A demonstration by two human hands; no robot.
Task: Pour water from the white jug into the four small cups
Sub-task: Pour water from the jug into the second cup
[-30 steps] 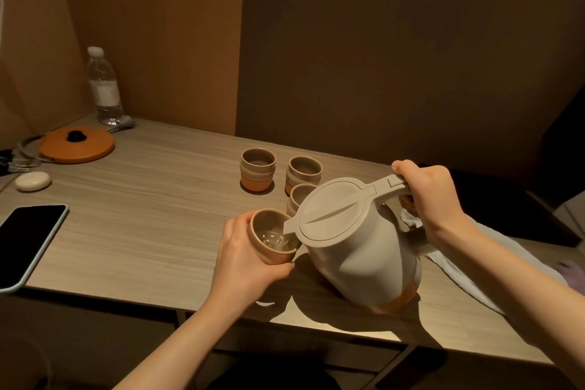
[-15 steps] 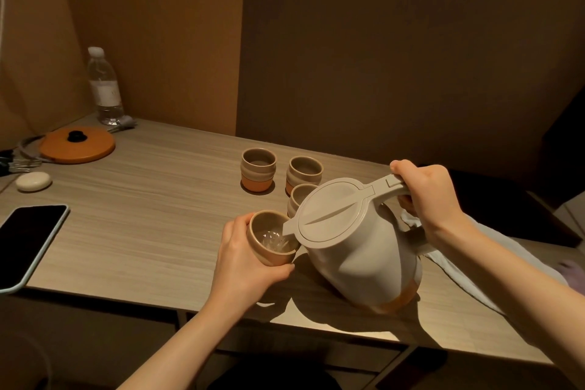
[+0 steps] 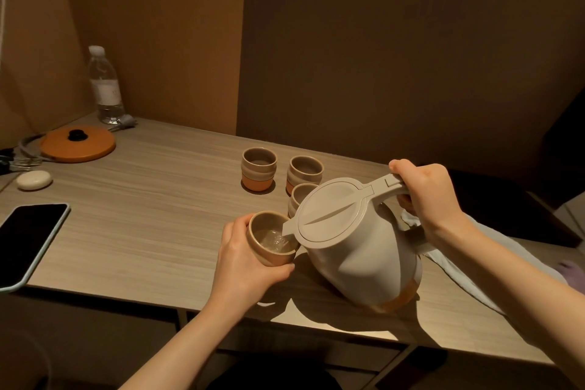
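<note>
Right grip (image 3: 425, 195) clamped round white jug (image 3: 357, 250) handle, tilted; left grip (image 3: 243, 266) wrapped round cup (image 3: 269, 242), water inside

The white jug (image 3: 357, 247) with an orange base band is tilting left, its spout sitting over the rim of a cup (image 3: 273, 239) and its lid staying closed. That cup, beige with an orange lower part, is being held tilted above the table, with water showing inside. Three more cups are standing upright behind: one (image 3: 259, 172) at the left, one (image 3: 304, 171) beside it, and one (image 3: 300, 198) partly hiding behind the jug.
</note>
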